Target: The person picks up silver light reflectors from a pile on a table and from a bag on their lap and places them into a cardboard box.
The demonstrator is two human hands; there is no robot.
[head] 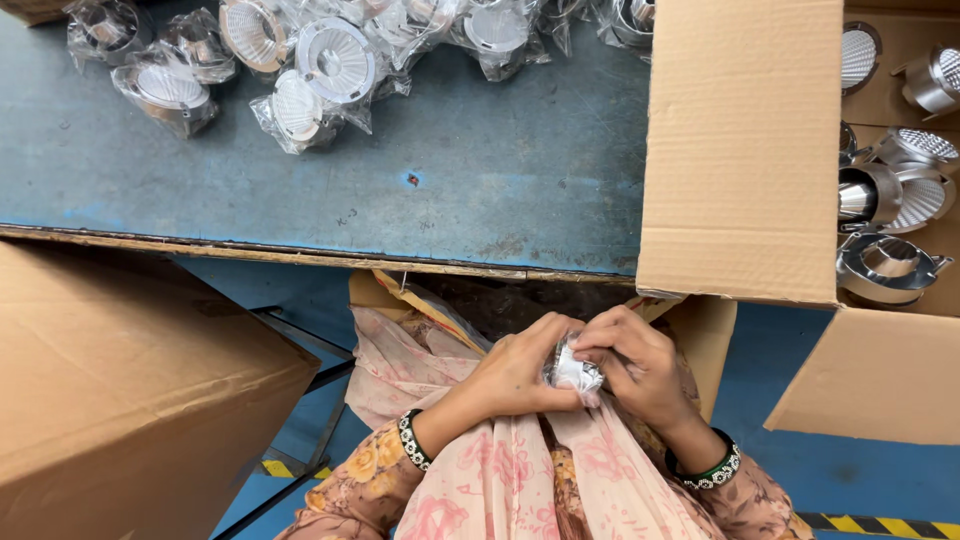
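Note:
Both my hands meet over my lap, below the table edge. My left hand point(515, 370) and my right hand point(635, 365) together grip a small metal lamp fitting wrapped in clear plastic point(573, 372); only a sliver of it shows between the fingers. On the blue table top point(480, 170) at the far side lies a heap of similar bagged round reflector fittings point(320, 65).
An open cardboard box point(745, 150) at the right holds several bare silver reflector fittings point(895, 190). A large closed cardboard box point(120, 390) stands at the left on the floor. A worn wooden strip edges the table front point(300, 255).

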